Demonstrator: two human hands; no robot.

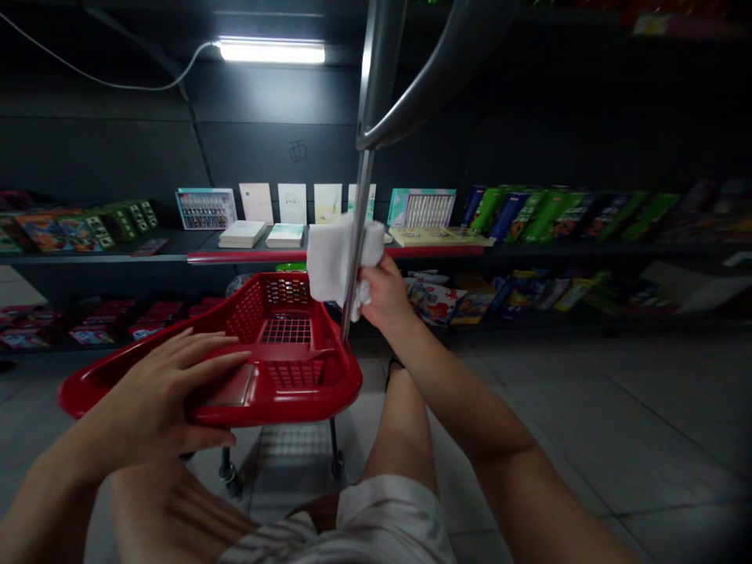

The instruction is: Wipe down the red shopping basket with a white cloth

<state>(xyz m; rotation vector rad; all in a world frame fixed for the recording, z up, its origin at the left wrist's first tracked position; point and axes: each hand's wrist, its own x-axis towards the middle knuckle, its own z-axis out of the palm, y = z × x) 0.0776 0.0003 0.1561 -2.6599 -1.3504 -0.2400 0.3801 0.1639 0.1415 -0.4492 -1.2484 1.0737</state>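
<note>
A red plastic shopping cart [305,403] with a lattice basket stands in front of me. My left hand [176,380] rests on its near left rim, fingers stretched out and apart. In my right hand [385,294] is a white cloth [329,258], pressed against an upright metal pole [358,227] at the cart's right side. The fingers close round the cloth and the pole, partly hidden by the fabric. Above, the pole meets a thicker curved grey handle [435,86].
Behind the cart runs a dark shelf [164,247] with notebooks [242,233], marker sets [423,207] and green and blue packs [546,215]. Boxes and bags fill the lower shelf. A lit tube lamp [271,52] hangs above. Grey floor tiles [558,439] extend to the right.
</note>
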